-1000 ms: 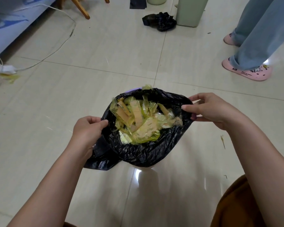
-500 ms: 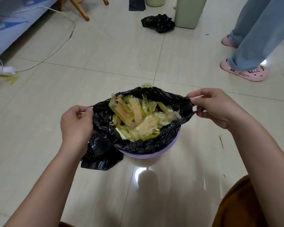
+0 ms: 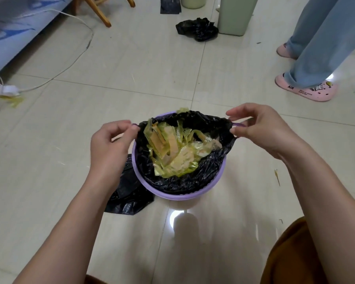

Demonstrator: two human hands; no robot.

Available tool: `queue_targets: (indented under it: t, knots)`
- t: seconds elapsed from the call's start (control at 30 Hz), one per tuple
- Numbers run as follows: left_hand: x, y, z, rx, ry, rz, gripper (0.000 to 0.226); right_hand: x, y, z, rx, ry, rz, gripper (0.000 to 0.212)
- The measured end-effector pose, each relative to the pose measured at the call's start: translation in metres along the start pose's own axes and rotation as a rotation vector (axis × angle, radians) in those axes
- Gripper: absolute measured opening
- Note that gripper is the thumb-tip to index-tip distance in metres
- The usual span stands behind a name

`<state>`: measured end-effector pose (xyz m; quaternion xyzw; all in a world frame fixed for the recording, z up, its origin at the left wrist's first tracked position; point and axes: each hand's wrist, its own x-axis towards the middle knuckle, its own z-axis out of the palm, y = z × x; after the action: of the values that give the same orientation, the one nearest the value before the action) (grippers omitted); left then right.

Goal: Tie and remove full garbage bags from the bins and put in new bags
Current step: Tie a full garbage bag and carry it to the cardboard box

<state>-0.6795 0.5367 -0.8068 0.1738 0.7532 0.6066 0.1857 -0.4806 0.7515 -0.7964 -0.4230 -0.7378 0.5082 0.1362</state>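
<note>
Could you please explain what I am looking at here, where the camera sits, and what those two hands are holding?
There is no machine: a person wears a camera on the head, looking down at their own bare hands. The left hand and right hand each pinch an edge of the black garbage bag, which lines a purple bin standing on the tiled floor. The bag holds yellow-green wrappers. A loose black bag lies beside the bin, and another crumpled bag lies further off. The legs of someone standing nearby show at the upper right.
</note>
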Motion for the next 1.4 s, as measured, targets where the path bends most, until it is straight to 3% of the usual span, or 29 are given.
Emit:
queue_targets:
  t: [0.17,0.3,0.43,0.53,0.6,0.77,0.83,0.93,1.0,1.07,1.17,1.3,1.4]
  knots:
    - [-0.003,0.019,0.016,-0.387,-0.219,0.245,0.012,-0.004,-0.027,0.011,0.412,-0.007,-0.350,0.031]
    - [-0.011,0.022,0.032,-0.285,-0.266,0.305,0.023,-0.009,-0.039,0.031,0.324,0.080,-0.396,0.039]
    - [-0.022,0.021,0.044,-0.158,-0.379,0.308,0.052,-0.016,-0.053,0.044,0.442,-0.001,-0.522,0.034]
    - [-0.027,0.012,0.051,-0.003,-0.434,0.232,0.067,-0.019,-0.055,0.053,0.461,-0.081,-0.472,0.024]
    - [-0.028,0.009,0.056,-0.008,-0.468,0.215,0.065,-0.023,-0.057,0.059,0.482,-0.146,-0.465,0.021]
    - [-0.026,0.008,0.061,0.068,-0.436,0.262,0.014,-0.030,-0.059,0.068,0.637,-0.308,-0.390,0.027]
    - [-0.026,0.004,0.061,0.125,-0.419,0.285,0.022,-0.030,-0.058,0.070,0.674,-0.344,-0.366,0.030]
    - [-0.023,0.000,0.061,0.111,-0.400,0.239,0.029,-0.026,-0.057,0.067,0.593,-0.250,-0.314,0.026]
    - [-0.020,-0.001,0.061,0.034,-0.389,0.190,0.027,-0.017,-0.050,0.063,0.329,-0.106,-0.284,0.023]
    - [-0.019,-0.001,0.062,0.006,-0.384,0.166,0.027,-0.010,-0.042,0.060,0.177,-0.129,-0.209,0.020]
    - [-0.019,-0.001,0.062,0.042,-0.386,0.176,0.029,-0.009,-0.034,0.064,0.252,-0.252,-0.146,0.017]
    - [-0.018,0.001,0.060,0.071,-0.367,0.199,0.032,-0.008,-0.034,0.070,0.304,-0.224,-0.168,0.010]
    - [-0.019,0.000,0.058,0.108,-0.371,0.235,0.029,-0.008,-0.035,0.073,0.192,-0.150,-0.182,0.011]
